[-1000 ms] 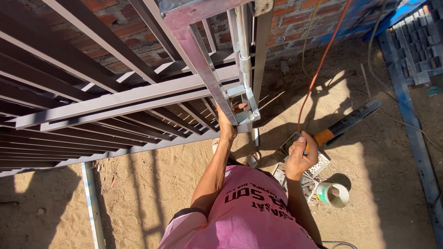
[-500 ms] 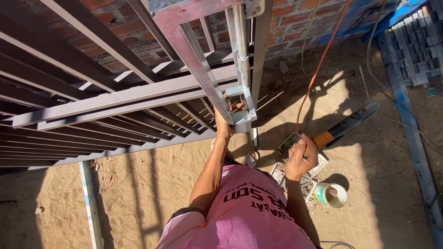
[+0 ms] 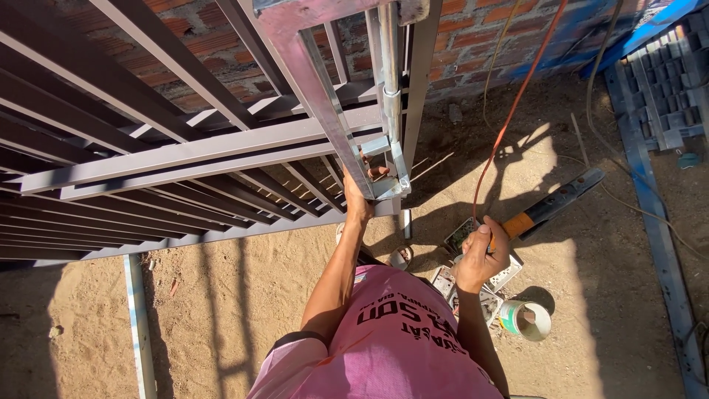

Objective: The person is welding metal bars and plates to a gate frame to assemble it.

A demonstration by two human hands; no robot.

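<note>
My left hand point(image 3: 357, 198) reaches up to the lower corner of a grey metal gate frame point(image 3: 325, 111), its fingers curled around the corner by the hinge post point(image 3: 390, 89). My right hand point(image 3: 480, 255) is lower, to the right, closed on the orange-banded end of a long black tool point(image 3: 550, 208). An orange cable point(image 3: 509, 111) runs up from that hand towards the brick wall. A pink shirt point(image 3: 399, 347) fills the bottom of the view.
A dark slatted gate panel point(image 3: 133, 170) lies across the left. Behind it is a red brick wall point(image 3: 473, 44). On the sandy ground lie a small round tin point(image 3: 526, 319), flat boxes point(image 3: 473, 284), a pale pipe point(image 3: 139, 325) and a blue steel frame point(image 3: 653, 192).
Both hands stay where they were, with the left fingers shifting only slightly on the frame corner. The view has moved a little.
</note>
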